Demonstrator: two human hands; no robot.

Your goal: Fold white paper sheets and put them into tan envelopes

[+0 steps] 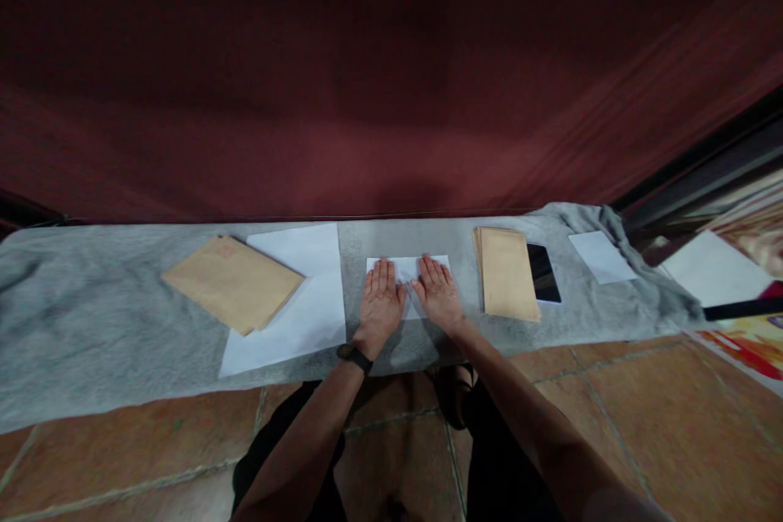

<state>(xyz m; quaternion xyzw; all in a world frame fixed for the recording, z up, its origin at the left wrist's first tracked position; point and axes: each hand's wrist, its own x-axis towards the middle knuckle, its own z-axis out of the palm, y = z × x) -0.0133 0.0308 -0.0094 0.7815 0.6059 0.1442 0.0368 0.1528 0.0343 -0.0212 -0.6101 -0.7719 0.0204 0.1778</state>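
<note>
My left hand (380, 302) and my right hand (438, 294) lie flat, fingers stretched out and together, pressing on a small white folded sheet (407, 267) at the middle of a grey cloth-covered surface (91, 310). A dark band sits on my left wrist. Neither hand grips anything. To the left lies a stack of tan envelopes (232, 283) partly on top of white paper sheets (306, 302). To the right of my right hand stands another stack of tan envelopes (507, 273).
A black phone (543, 272) lies just right of the right envelope stack, and a small white paper (601, 256) lies beyond it. A dark red curtain (367, 98) hangs behind the surface. Terracotta floor tiles (642, 408) show below.
</note>
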